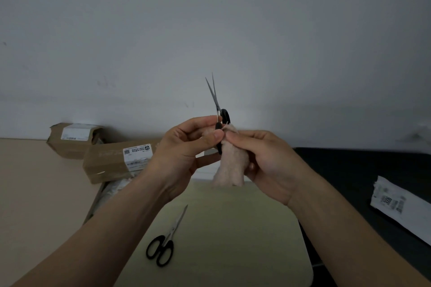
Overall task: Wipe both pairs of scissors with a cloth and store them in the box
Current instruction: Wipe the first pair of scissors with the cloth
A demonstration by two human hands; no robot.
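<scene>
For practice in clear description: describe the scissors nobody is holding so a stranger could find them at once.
Start at the pale tabletop in the lower middle. The lying scissors rest flat on it, black handles nearest the viewer, closed blades pointing away. The other pair is held upright, blades slightly apart, beside a pinkish cloth.

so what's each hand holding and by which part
The left hand pinches the raised scissors by a black handle, blades up; the right hand holds the pinkish cloth against the handles.

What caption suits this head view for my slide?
Left hand pinches raised scissors, blades slightly apart; right hand holds a pinkish cloth at the handle; second scissors lie on the table.
</scene>
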